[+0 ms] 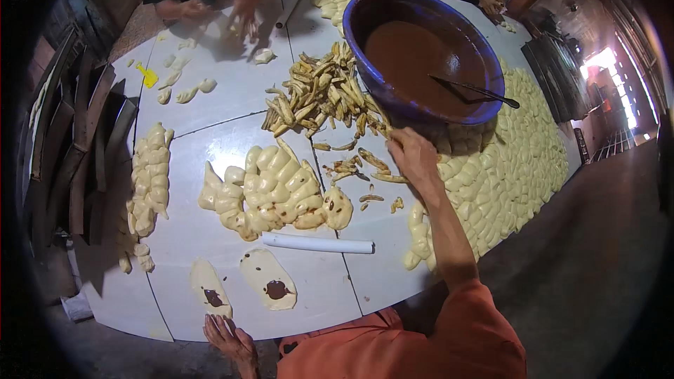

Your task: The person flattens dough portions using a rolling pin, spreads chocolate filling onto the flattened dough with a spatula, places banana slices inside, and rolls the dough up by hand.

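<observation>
My left hand (228, 338) lies at the table's near edge with its fingers stretched out, fingertips at the lower end of a flattened dough oval (201, 274). A second dough oval (261, 269) lies beside it; both carry a dark brown smear of filling. My right hand (415, 158) reaches forward, its fingers closed on the end of a pale banana strip (380, 117) at the edge of the banana pile (319, 91). A white rolling pin (319, 243) rests between the ovals and a cluster of dough pieces (281, 186).
A blue tub (365, 74) of brown filling holds a dark spatula (477, 89). Many shaped dough pieces (502, 175) cover the right side, with another row (149, 175) at left. A yellow scraper (147, 76) lies at far left. Two other people work across the table.
</observation>
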A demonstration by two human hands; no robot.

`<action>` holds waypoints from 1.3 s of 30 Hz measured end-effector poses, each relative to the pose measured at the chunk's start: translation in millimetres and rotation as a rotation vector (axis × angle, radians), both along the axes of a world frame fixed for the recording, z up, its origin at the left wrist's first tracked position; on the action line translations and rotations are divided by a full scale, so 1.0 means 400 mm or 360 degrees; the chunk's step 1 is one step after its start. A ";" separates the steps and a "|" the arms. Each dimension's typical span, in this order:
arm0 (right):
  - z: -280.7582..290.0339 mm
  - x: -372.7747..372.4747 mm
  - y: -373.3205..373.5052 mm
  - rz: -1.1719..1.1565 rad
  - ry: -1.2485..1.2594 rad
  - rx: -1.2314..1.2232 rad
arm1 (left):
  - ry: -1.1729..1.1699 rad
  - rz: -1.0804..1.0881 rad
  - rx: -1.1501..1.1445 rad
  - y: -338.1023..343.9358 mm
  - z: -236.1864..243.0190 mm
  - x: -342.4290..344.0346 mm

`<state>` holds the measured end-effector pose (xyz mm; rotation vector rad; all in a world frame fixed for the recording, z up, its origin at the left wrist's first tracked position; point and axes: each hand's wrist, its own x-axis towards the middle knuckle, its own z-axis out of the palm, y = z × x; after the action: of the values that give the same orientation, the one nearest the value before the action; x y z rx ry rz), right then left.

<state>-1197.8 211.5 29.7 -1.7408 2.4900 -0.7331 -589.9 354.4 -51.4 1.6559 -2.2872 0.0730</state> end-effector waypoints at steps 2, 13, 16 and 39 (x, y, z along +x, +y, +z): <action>0.005 -0.007 -0.020 -0.0071 0.0084 0.0082 | 0.0026 0.0031 0.0066 0.003 0.014 -0.005; -0.015 -0.031 -0.016 0.0231 -0.0015 -0.0014 | -0.0051 0.0125 0.0156 -0.003 0.025 -0.016; -0.005 -0.025 -0.021 0.0195 -0.0085 -0.0033 | -0.0017 0.0099 0.0118 -0.003 0.023 -0.019; 0.101 0.426 0.193 -0.0037 -0.2367 0.0102 | 0.0286 -0.0075 -0.0070 -0.038 0.079 -0.101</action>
<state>-1027.6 288.8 69.9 -0.5708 1.3989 -1.2409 -630.5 339.1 -19.9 1.5210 -2.1727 -0.0347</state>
